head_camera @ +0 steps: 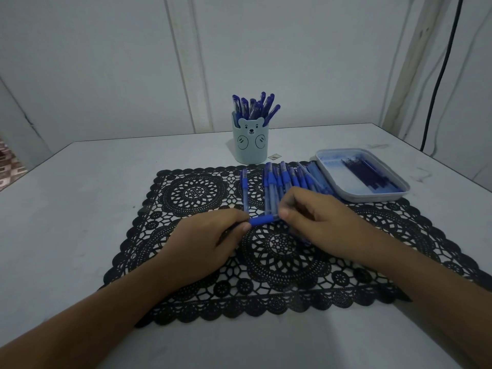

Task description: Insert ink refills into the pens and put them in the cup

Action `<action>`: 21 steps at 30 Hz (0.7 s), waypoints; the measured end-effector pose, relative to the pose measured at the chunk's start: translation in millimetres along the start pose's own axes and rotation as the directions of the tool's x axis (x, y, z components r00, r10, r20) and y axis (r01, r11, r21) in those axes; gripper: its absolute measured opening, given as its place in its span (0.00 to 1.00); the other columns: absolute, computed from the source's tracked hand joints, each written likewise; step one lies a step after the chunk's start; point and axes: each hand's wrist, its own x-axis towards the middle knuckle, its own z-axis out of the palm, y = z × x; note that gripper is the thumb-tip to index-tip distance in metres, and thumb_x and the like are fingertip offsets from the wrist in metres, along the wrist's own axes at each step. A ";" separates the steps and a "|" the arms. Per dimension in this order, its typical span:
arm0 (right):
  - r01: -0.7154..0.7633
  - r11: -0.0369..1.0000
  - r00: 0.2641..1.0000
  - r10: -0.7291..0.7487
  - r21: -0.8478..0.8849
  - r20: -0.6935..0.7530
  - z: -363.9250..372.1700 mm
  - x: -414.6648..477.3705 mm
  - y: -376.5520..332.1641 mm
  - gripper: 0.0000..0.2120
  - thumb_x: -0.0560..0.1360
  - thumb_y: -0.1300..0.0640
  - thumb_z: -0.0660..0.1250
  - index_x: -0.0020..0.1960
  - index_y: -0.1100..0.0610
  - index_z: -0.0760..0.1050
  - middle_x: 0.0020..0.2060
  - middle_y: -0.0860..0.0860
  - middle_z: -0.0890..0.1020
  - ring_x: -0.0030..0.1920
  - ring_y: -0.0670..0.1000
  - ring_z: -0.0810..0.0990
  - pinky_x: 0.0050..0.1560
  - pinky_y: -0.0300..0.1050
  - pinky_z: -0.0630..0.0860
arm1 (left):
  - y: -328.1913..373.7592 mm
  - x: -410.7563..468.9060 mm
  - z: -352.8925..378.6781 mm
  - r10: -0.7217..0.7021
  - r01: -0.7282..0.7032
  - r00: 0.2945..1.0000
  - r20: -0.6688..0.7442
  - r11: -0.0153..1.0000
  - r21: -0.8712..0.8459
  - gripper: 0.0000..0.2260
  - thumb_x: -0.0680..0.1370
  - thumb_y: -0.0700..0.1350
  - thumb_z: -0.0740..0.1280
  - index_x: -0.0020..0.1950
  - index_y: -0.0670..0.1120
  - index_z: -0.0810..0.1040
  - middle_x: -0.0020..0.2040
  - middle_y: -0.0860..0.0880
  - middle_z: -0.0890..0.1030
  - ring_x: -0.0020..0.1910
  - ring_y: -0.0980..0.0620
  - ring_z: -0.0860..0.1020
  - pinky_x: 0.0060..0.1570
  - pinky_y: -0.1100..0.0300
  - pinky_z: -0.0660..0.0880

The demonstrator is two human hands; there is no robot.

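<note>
A blue pen lies crosswise between my hands, just above the black lace mat. My left hand pinches its left end and my right hand grips its right end; most of the barrel is hidden under my right fingers. Behind them a row of several blue pens lies on the mat. A pale blue bear cup stands further back with several capped pens upright in it. At the right, a grey tray holds dark ink refills.
A white table carries everything, and its far edge meets a white panelled wall. One small scrap lies right of the cup. A black cable hangs down the wall at the far right.
</note>
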 end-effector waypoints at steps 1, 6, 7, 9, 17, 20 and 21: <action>0.003 0.999 1.000 -0.003 -0.032 -0.009 0.5 0.4 0.5 0.09 0.77 0.53 0.59 0.39 0.46 0.68 0.30 0.46 0.74 0.29 0.44 0.69 0.35 0.47 0.72 | -0.3 -0.3 0.2 0.013 -0.013 1.000 -0.011 1.000 0.020 0.13 0.78 0.54 0.55 0.52 0.52 0.77 0.37 0.58 0.78 0.34 0.61 0.73 0.29 0.64 0.72; -0.018 0.996 0.999 0.015 -0.092 -0.028 4.3 2.0 2.3 0.11 0.78 0.50 0.56 0.36 0.47 0.67 0.28 0.46 0.72 0.28 0.43 0.68 0.30 0.37 0.64 | -0.6 -0.7 0.0 0.028 -0.026 0.998 -0.052 0.999 0.039 0.12 0.78 0.53 0.56 0.51 0.51 0.78 0.39 0.58 0.78 0.37 0.63 0.72 0.35 0.70 0.70; -0.029 0.995 0.999 0.025 -0.091 -0.043 4.2 2.4 2.8 0.11 0.78 0.50 0.56 0.36 0.47 0.67 0.28 0.46 0.71 0.28 0.43 0.68 0.30 0.37 0.64 | -0.2 -0.5 0.1 0.028 -0.025 0.998 -0.050 0.999 0.048 0.12 0.78 0.53 0.56 0.51 0.51 0.77 0.39 0.59 0.77 0.37 0.63 0.71 0.35 0.72 0.68; -0.046 0.992 0.996 0.038 -0.116 -0.075 1.8 3.1 4.1 0.13 0.78 0.49 0.55 0.35 0.48 0.67 0.27 0.46 0.71 0.27 0.43 0.68 0.31 0.36 0.65 | 0.4 -0.1 0.8 0.027 -0.022 0.998 -0.051 0.996 0.083 0.12 0.77 0.53 0.56 0.51 0.51 0.76 0.38 0.60 0.76 0.37 0.63 0.70 0.35 0.74 0.66; -0.023 0.875 1.000 0.029 -0.484 0.006 -12.5 1.1 11.6 0.21 0.76 0.40 0.46 0.35 0.52 0.66 0.30 0.47 0.72 0.32 0.45 0.72 0.35 0.40 0.68 | -2.1 -1.2 2.3 -0.012 0.018 0.996 -0.086 0.997 0.073 0.13 0.77 0.53 0.55 0.50 0.50 0.77 0.37 0.61 0.74 0.36 0.64 0.69 0.37 0.75 0.66; 0.018 0.827 0.996 0.036 -0.562 0.085 -12.8 -1.7 11.4 0.22 0.72 0.34 0.47 0.40 0.51 0.69 0.35 0.45 0.73 0.35 0.43 0.72 0.36 0.40 0.71 | -3.1 -0.5 1.8 -0.044 0.046 0.992 -0.114 0.999 0.021 0.13 0.77 0.52 0.55 0.50 0.49 0.77 0.33 0.62 0.72 0.32 0.65 0.70 0.33 0.74 0.66; 0.041 0.806 0.992 0.038 -0.591 0.121 -13.0 -2.6 12.0 0.20 0.72 0.34 0.50 0.42 0.50 0.69 0.37 0.44 0.72 0.37 0.43 0.72 0.38 0.39 0.71 | -3.3 -0.4 1.5 -0.049 0.050 0.991 -0.121 0.999 0.009 0.13 0.77 0.52 0.56 0.50 0.49 0.77 0.32 0.63 0.70 0.32 0.65 0.71 0.32 0.73 0.66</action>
